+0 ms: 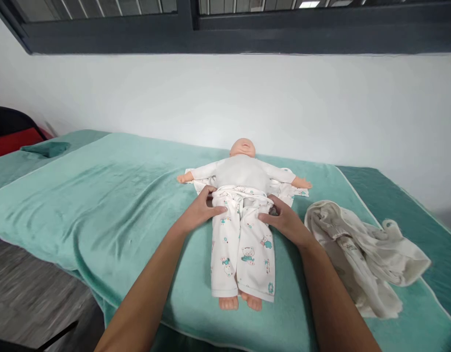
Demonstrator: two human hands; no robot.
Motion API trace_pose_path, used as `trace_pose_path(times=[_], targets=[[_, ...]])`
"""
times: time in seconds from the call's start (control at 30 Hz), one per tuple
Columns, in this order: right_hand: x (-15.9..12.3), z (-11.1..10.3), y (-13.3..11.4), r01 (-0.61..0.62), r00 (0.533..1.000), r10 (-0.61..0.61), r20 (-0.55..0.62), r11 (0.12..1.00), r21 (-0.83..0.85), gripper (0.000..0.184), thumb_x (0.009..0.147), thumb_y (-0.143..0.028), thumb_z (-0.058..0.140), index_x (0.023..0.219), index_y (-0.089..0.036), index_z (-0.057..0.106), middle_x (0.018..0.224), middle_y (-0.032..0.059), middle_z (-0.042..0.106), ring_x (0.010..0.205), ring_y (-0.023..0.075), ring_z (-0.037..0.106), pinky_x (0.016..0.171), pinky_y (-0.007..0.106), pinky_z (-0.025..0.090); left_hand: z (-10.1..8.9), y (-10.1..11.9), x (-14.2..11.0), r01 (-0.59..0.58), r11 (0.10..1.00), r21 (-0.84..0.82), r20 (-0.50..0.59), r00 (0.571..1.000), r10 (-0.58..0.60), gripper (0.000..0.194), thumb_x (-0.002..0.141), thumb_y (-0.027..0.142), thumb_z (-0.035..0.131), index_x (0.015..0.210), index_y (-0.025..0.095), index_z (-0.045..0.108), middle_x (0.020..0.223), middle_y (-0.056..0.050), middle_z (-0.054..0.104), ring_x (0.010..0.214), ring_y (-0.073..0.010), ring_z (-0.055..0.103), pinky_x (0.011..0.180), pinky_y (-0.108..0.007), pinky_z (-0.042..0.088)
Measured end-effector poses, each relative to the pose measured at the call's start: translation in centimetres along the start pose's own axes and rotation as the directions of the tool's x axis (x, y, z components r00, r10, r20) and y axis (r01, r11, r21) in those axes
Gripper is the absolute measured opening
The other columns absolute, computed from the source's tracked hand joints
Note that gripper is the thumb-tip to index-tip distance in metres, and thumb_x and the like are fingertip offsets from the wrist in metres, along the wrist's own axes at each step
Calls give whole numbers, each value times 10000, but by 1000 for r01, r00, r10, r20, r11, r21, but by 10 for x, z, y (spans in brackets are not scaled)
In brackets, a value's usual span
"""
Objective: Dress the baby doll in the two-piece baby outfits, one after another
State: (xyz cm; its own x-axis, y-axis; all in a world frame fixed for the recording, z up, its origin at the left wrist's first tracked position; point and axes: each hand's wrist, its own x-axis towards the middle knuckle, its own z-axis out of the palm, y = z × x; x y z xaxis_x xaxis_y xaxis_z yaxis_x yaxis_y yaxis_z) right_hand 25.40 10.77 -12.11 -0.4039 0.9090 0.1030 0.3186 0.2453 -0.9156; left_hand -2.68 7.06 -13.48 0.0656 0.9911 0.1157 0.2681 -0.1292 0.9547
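A baby doll (242, 172) lies on its back with its arms spread and its feet toward me. White printed baby pants (247, 244) cover its legs up to the hips, and the waistband is bunched there. My left hand (201, 209) pinches the pants at the left side near the waist. On the opposite side, my right hand (282, 219) grips the pants near the waistband, its fingertips partly hidden by the cloth. Beneath the doll's back and arms a printed baby shirt (282, 191) lies spread out. The doll's feet (229, 303) stick out of the pant legs.
A crumpled off-white garment (361, 254) lies to the right of the doll. Green blanket (130, 195) covers the bed, with folds on the left. Behind stands a white wall (225, 98) under a dark window frame (284, 34). A red and black item (12, 132) is at far left.
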Motion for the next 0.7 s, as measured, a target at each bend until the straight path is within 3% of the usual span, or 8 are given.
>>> trace_pose_path(times=[0.1, 0.27, 0.33, 0.4, 0.47, 0.6, 0.7], targets=[[-3, -1, -5, -11, 999, 13, 47, 999, -47, 353, 720, -475, 788, 878, -206, 624, 835, -23, 583, 789, 171, 500, 705, 281, 384, 1, 0, -6, -49, 998, 49, -32, 998, 50, 469, 708, 452, 815, 972, 222, 502, 1006, 1, 517, 859, -157, 472, 773, -277, 378], [-9, 11, -5, 30, 994, -39, -104, 996, -83, 282, 716, -378, 730, 664, -205, 514, 667, -45, 457, 677, 137, 409, 626, 269, 311, 9, -3, -12, -237, 961, 144, -125, 959, 256, 364, 779, 364, 745, 657, 189, 451, 813, 11, 498, 808, -153, 466, 756, -285, 345], [-14, 20, -5, 68, 974, -80, -213, 996, -65, 240, 743, -330, 666, 646, -205, 485, 659, -46, 433, 664, 129, 385, 618, 266, 299, 12, -6, -14, -220, 971, 92, -204, 950, 235, 362, 795, 327, 707, 614, 191, 425, 702, 33, 439, 710, -134, 419, 692, -276, 323], [-19, 27, -5, 68, 945, -76, -318, 997, -34, 232, 756, -308, 631, 639, -209, 457, 657, -48, 414, 652, 123, 366, 610, 262, 296, 15, -9, -17, -142, 990, 5, -273, 952, 138, 354, 793, 315, 693, 620, 197, 408, 641, 55, 366, 641, -119, 349, 628, -265, 283], [-22, 31, -6, 26, 935, -18, -353, 999, 19, 208, 754, -317, 639, 685, -215, 472, 670, -55, 418, 641, 120, 361, 597, 257, 301, 15, -9, -19, -72, 995, -71, -262, 964, 51, 307, 791, 327, 700, 686, 199, 442, 659, 63, 362, 640, -115, 340, 615, -256, 276], [-28, 27, -9, -64, 976, 72, -204, 997, 47, 233, 747, -362, 681, 861, -228, 529, 722, -64, 462, 661, 129, 408, 608, 253, 339, 10, -1, -26, -2, 996, -84, -80, 997, -5, 320, 789, 399, 745, 953, 207, 547, 833, 45, 480, 767, -130, 442, 695, -250, 344], [-37, 24, -12, -76, 996, 74, -49, 997, -30, 276, 715, -375, 729, 861, -224, 549, 738, -59, 499, 701, 144, 450, 625, 258, 359, 7, 6, -36, -62, 998, 18, 19, 998, 61, 325, 771, 427, 771, 886, 196, 572, 913, 16, 518, 864, -152, 489, 762, -261, 369]])
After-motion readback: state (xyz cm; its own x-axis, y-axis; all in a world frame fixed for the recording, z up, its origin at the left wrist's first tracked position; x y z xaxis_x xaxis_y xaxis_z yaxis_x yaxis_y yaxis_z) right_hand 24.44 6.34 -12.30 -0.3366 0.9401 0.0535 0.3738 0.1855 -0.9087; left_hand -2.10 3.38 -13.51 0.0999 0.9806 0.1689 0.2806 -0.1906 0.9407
